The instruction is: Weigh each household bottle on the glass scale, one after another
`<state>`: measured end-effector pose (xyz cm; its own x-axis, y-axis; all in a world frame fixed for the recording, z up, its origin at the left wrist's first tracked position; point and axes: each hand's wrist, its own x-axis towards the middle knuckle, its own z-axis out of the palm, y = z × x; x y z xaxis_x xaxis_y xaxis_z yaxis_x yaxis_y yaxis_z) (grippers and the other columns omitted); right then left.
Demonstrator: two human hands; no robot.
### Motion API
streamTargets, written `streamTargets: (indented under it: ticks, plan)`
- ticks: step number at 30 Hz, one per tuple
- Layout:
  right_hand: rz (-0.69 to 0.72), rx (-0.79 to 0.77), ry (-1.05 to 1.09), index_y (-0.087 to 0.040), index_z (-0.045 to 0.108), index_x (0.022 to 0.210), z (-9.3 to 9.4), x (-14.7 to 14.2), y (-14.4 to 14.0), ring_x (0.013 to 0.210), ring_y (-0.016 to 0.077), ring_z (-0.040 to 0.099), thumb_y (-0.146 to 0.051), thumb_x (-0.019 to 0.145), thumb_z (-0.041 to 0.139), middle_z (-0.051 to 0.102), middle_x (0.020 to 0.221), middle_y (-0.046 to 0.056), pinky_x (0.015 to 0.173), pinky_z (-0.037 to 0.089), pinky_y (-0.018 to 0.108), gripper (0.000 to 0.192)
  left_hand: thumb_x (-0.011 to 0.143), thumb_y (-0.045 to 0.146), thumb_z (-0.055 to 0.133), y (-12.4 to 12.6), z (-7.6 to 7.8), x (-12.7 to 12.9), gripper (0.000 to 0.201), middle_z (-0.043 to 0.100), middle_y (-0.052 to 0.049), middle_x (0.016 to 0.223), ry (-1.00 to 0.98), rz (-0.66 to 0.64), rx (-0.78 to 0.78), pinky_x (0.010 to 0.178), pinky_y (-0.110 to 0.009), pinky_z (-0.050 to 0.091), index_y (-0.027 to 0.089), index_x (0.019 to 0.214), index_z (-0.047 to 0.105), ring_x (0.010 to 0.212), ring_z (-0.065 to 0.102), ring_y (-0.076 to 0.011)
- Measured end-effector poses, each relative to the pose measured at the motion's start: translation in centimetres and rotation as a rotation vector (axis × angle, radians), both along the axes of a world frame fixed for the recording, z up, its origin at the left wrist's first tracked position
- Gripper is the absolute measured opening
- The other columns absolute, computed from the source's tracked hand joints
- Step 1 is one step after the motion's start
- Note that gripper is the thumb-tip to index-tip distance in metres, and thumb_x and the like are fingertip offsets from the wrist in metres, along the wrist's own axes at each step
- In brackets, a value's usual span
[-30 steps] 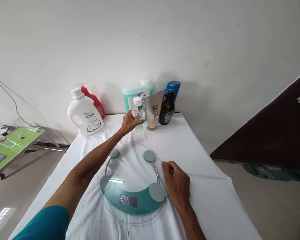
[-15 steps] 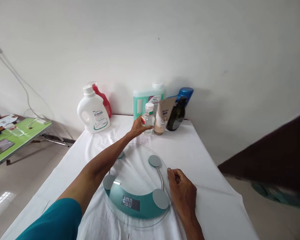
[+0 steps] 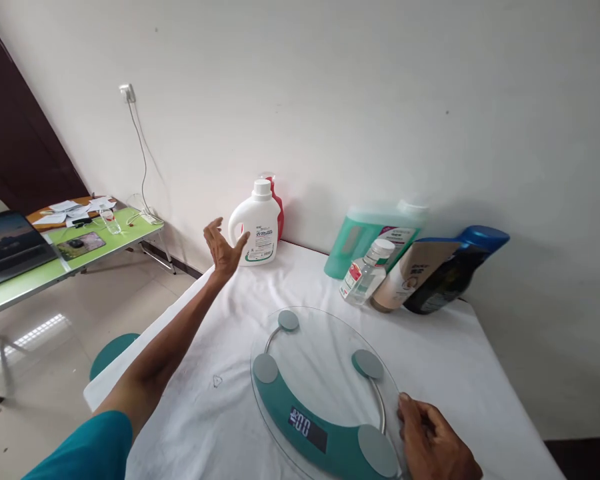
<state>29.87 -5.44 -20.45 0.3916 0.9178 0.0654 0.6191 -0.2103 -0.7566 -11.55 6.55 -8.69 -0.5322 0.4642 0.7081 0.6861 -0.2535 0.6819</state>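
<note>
My left hand (image 3: pixel 221 247) is stretched out over the white-clothed table (image 3: pixel 220 347), fingers spread and empty, just left of a white detergent jug (image 3: pixel 257 225) with a red bottle (image 3: pixel 277 200) behind it. My right hand (image 3: pixel 433 443) rests with curled fingers against the right rim of a round glass scale (image 3: pixel 325 390) whose display reads 0.0. A small clear bottle (image 3: pixel 366 272) with a white cap stands by itself near the wall.
Along the wall stand a green jug (image 3: pixel 365 233), a beige tube (image 3: pixel 410 273) and a dark bottle with a blue cap (image 3: pixel 455 270). At left a green folding table (image 3: pixel 40 267) holds papers, a phone and a laptop. A cable hangs from a wall socket (image 3: pixel 127 92).
My left hand let go of the small clear bottle and swung left toward the white jug. The view turned left. My right hand stayed at the scale's rim.
</note>
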Motion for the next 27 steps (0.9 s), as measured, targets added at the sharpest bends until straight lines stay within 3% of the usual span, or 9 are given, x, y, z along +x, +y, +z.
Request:
streamTargets:
  ticks: [2, 6, 8, 11, 14, 17, 21, 27]
  plan:
    - [-0.007, -0.025, -0.012, -0.032, 0.065, 0.069, 0.1, 0.1, 0.1, 0.065, 0.0338, 0.066, -0.077, 0.079, 0.048, 0.076, 0.069, 0.011, 0.062, 0.046, 0.042, 0.049, 0.078, 0.049, 0.093, 1.4, 0.3, -2.5, 0.075, 0.056, -0.02, 0.144, -0.111, 0.054, -0.031, 0.113, -0.05, 0.049, 0.021, 0.136, 0.056, 0.13, 0.056, -0.0343]
    - [-0.013, -0.027, -0.007, -0.03, 0.066, 0.069, 0.5, 0.0, -0.2, 0.065, 0.0324, 0.067, -0.077, 0.081, 0.05, 0.076, 0.068, 0.009, 0.061, 0.046, 0.041, 0.051, 0.081, 0.055, 0.088, 4.8, 0.4, -5.1, 0.056, 0.067, -0.013, 0.122, -0.287, -0.152, -0.161, 0.095, -0.04, 0.055, 0.02, 0.117, 0.063, 0.11, 0.065, -0.0264]
    - [-0.022, 0.001, 0.0, -0.029, 0.065, 0.068, 0.6, -0.3, -0.4, 0.063, 0.0306, 0.067, -0.078, 0.082, 0.052, 0.074, 0.066, 0.008, 0.06, 0.046, 0.039, 0.053, 0.079, 0.059, 0.086, 6.4, 0.3, -5.7, 0.049, 0.069, -0.006, 0.099, -0.345, -0.243, -0.167, 0.082, -0.033, 0.054, 0.02, 0.1, 0.064, 0.091, 0.064, -0.0206]
    - [-0.045, 0.01, -0.002, -0.028, 0.064, 0.068, 0.9, -0.8, -0.7, 0.061, 0.0283, 0.065, -0.078, 0.083, 0.053, 0.072, 0.064, 0.006, 0.06, 0.046, 0.037, 0.053, 0.068, 0.062, 0.089, 8.3, 0.3, -6.0, 0.051, 0.058, 0.002, 0.069, -0.425, -0.373, -0.17, 0.064, -0.027, 0.047, 0.02, 0.076, 0.061, 0.067, 0.055, -0.0144]
    - [-0.062, -0.021, 0.005, -0.027, 0.063, 0.07, 1.2, -1.0, -0.7, 0.062, 0.0271, 0.065, -0.078, 0.085, 0.053, 0.072, 0.065, 0.005, 0.062, 0.047, 0.037, 0.054, 0.056, 0.057, 0.094, 9.2, 0.3, -5.4, 0.052, 0.05, 0.004, 0.058, -0.513, -0.428, -0.147, 0.053, -0.026, 0.038, 0.021, 0.066, 0.059, 0.058, 0.047, -0.0122]
    - [-0.073, -0.037, 0.017, -0.027, 0.063, 0.072, 1.4, -1.2, -0.8, 0.062, 0.0259, 0.064, -0.077, 0.086, 0.053, 0.07, 0.065, 0.005, 0.064, 0.047, 0.036, 0.053, 0.052, 0.054, 0.095, 8.7, 0.5, -4.1, 0.05, 0.05, 0.003, 0.059, -0.575, -0.371, -0.078, 0.051, -0.027, 0.038, 0.02, 0.068, 0.061, 0.058, 0.048, -0.0132]
    - [-0.075, -0.02, 0.026, -0.026, 0.063, 0.071, 1.6, -1.6, -0.8, 0.061, 0.0248, 0.062, -0.076, 0.084, 0.052, 0.068, 0.063, 0.004, 0.064, 0.046, 0.035, 0.052, 0.055, 0.054, 0.092, 6.2, 1.5, -3.1, 0.049, 0.051, 0.004, 0.06, -0.573, -0.274, -0.02, 0.052, -0.027, 0.04, 0.019, 0.071, 0.062, 0.058, 0.048, -0.013]
    - [-0.058, 0.019, 0.026, -0.027, 0.059, 0.069, 1.8, -2.0, -0.7, 0.059, 0.0231, 0.058, -0.072, 0.084, 0.051, 0.062, 0.057, 0.003, 0.064, 0.043, 0.035, 0.048, 0.058, 0.053, 0.091, 0.4, 5.8, -4.3, 0.051, 0.038, 0.007, 0.056, -0.468, -0.302, 0.025, 0.046, -0.025, 0.026, 0.022, 0.065, 0.052, 0.051, 0.031, -0.0074]
